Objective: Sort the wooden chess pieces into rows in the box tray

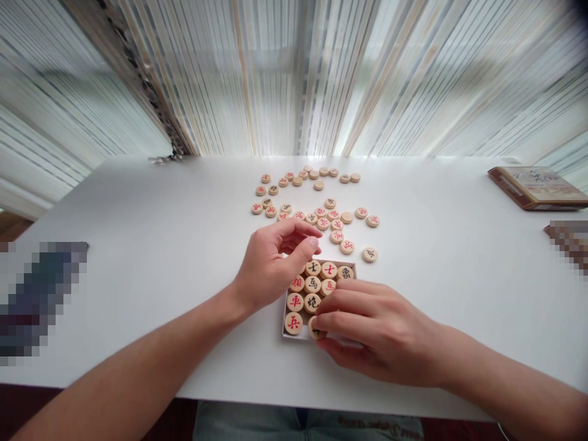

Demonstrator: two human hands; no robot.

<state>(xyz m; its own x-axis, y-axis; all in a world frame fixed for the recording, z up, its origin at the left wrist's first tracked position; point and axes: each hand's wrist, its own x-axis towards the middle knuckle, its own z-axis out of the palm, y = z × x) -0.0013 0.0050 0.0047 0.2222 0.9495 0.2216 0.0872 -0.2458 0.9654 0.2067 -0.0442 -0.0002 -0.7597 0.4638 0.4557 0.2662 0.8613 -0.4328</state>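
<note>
A small shallow box (285, 324) lies on the white table (174, 257) in front of me, with several round wooden chess pieces (313, 284) set in rows inside it. My right hand (372, 331) rests over the box's right side, its fingers pinching a piece (315, 329) at the front row. My left hand (271, 266) hovers over the box's far left corner, thumb and fingers curled toward each other; whether anything is between them is hidden. Many loose pieces (316, 208) lie scattered beyond the box.
A flat box lid (537, 187) sits at the table's far right. Blurred-out objects lie at the left edge (39, 297) and right edge (569, 242). Striped curtains hang behind the table.
</note>
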